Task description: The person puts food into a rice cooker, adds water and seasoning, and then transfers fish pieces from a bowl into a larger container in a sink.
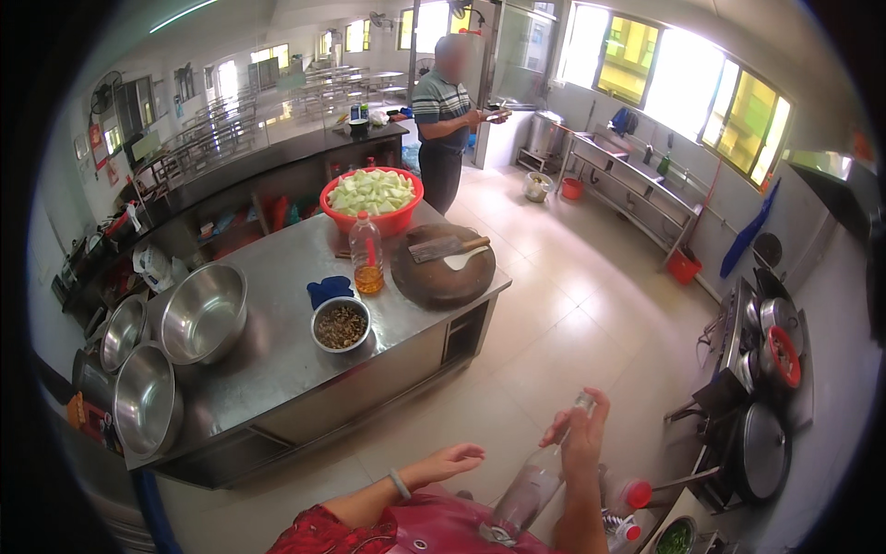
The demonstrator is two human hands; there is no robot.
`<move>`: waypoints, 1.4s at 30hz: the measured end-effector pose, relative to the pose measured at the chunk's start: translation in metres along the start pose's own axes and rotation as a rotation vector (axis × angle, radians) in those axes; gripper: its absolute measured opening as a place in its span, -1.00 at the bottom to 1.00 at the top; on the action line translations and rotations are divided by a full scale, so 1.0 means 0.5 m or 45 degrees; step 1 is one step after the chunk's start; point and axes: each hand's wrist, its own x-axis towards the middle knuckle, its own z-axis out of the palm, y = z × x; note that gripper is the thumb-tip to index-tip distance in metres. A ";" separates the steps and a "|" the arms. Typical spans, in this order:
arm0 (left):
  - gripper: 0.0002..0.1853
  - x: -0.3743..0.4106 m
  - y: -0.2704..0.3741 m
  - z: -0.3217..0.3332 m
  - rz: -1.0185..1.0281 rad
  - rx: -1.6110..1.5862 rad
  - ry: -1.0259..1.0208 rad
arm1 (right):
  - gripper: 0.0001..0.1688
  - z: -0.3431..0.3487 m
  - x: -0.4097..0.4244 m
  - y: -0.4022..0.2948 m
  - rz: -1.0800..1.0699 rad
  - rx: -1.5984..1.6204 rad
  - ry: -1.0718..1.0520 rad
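My right hand [585,433] grips a clear glass bottle [529,488] around its neck, with the body slanting down against my dark red apron [443,521]. My left hand [453,462] is held out in front of me, fingers extended and holding nothing, apart from the bottle. Beyond it, on the steel worktable [277,374], stand a steel bowl of small brown chopped pieces [340,328], a dark blue cloth [329,291] and a plastic bottle with some amber liquid [369,266]. A cleaver [439,249] and a white spoon [466,258] lie on a round chopping block [443,287].
A red basin of pale green cut vegetables [372,194] stands at the table's far end. Steel basins [204,315] fill its left side. Another person [443,118] stands beyond, holding something. A stove [734,332] with pots is at right; red-capped jugs [633,495] stand beside me.
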 end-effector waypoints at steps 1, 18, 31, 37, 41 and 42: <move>-0.45 0.012 0.009 0.007 0.022 0.016 -0.170 | -0.62 -0.005 -0.010 0.001 -0.003 -0.003 0.046; -0.15 -0.016 0.092 0.229 -0.289 -0.005 -1.518 | -0.15 -0.099 -0.304 -0.044 -0.167 0.255 0.651; -0.19 0.015 0.029 0.589 0.252 0.422 -1.460 | -0.67 -0.271 -0.746 -0.172 -0.634 0.126 1.270; -0.44 0.026 -0.022 0.759 -0.165 0.098 -0.978 | -0.77 -0.450 -1.031 -0.164 -0.781 0.007 2.050; -0.49 0.026 -0.072 0.787 -0.271 0.249 -0.968 | -0.81 -0.555 -1.174 -0.125 -0.692 -0.064 2.414; -0.49 0.023 -0.078 0.791 -0.326 0.284 -0.978 | -0.81 -0.580 -1.205 -0.108 -0.662 -0.111 2.446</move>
